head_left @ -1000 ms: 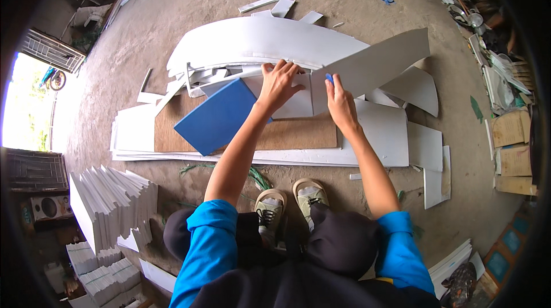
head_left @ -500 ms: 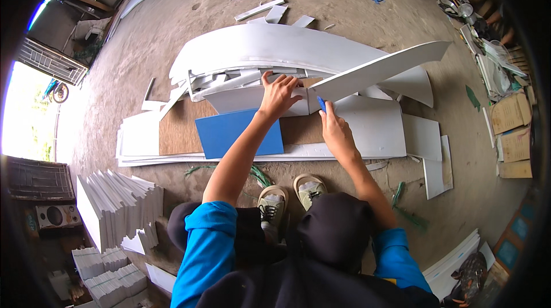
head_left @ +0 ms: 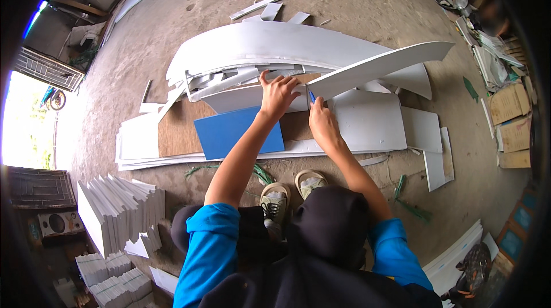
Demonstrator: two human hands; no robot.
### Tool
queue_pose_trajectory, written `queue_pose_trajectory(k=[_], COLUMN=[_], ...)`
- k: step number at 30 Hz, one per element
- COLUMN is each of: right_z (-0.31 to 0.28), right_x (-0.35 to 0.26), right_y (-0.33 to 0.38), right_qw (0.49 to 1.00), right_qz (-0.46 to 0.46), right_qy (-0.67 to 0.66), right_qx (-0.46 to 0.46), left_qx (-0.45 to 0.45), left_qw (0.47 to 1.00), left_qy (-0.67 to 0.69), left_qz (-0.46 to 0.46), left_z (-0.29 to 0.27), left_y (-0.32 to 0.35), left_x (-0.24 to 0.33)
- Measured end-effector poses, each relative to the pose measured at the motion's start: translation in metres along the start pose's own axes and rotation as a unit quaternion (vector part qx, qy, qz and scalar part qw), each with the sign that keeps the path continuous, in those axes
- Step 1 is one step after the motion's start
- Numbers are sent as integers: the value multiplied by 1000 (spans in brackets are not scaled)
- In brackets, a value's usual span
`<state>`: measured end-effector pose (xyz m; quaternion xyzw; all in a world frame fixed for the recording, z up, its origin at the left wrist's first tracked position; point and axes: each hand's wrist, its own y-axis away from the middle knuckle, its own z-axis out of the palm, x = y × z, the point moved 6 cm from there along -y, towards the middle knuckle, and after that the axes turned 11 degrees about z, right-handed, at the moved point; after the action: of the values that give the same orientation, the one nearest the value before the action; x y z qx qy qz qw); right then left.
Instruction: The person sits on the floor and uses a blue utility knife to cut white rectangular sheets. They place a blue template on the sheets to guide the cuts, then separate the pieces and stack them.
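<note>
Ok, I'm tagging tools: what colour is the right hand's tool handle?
The handle is blue, best seen in the head view.

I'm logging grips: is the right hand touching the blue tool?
Touching. The head view shows the right hand closed around the blue tool, whose front end sticks out beyond the fingers.

Left hand (head_left: 278,99) on white sheet (head_left: 232,99), fingers spread. Right hand (head_left: 325,124) grips blue-handled tool (head_left: 313,97), tip at left end of angled white piece (head_left: 384,71). Blue panel (head_left: 235,136) overlaps brown board (head_left: 175,130), partly behind left forearm.
</note>
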<state>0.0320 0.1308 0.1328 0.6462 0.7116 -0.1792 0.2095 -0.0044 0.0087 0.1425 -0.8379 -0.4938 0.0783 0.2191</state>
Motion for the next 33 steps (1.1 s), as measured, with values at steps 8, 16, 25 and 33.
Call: queue_pose_trajectory(k=[8,16,25,33], right_z=[11,10,19,-15], right_x=[-4,-4,1,8], right_y=[-14,-14,-28,6], right_qw=[995,995,996,985], right_qz=[73,64,56,94], right_qy=[-25,9,7,-94], right_qx=[-69,-71,-62,-106], left_qx=[23,3,50,-124], left_qw=[1000,1000,999,992], left_qy=[1,2,-17,-32], left_qz=[11,-8,3,-6], left_z=[2,1,0,8], left_y=[1,0,0,-11], left_x=[-1,-2,2,-9])
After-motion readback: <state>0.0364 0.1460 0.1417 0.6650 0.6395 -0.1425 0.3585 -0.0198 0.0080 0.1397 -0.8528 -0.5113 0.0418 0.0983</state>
